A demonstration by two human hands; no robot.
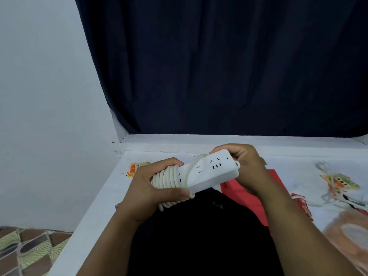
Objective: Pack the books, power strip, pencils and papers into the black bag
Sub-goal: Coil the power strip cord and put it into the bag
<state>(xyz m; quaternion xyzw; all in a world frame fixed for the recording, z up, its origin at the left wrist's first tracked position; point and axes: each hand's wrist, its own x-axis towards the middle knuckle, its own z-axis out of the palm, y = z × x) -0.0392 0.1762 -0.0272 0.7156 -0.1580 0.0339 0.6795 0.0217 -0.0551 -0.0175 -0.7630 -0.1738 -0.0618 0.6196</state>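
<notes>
A white power strip [213,172] is held in the air above the black bag [199,232], sockets facing up. Its white cord [169,176] is wound in several turns round the strip's left end. My left hand [153,188] grips that wound end, fingers and thumb curled round the coils. My right hand [245,166] holds the strip's right end, fingers curled behind it. The black bag lies flat on the white table [95,212] right below my hands. A red book or folder [249,194] lies partly under the bag and my right forearm.
Small orange-and-green packets [135,168] lie at the table's far left, and more packets with a thin white cable [338,184] at the right. A blurred round orange object [350,232] sits at the right edge. A dark curtain [219,66] hangs behind; patterned floor [25,250] shows at lower left.
</notes>
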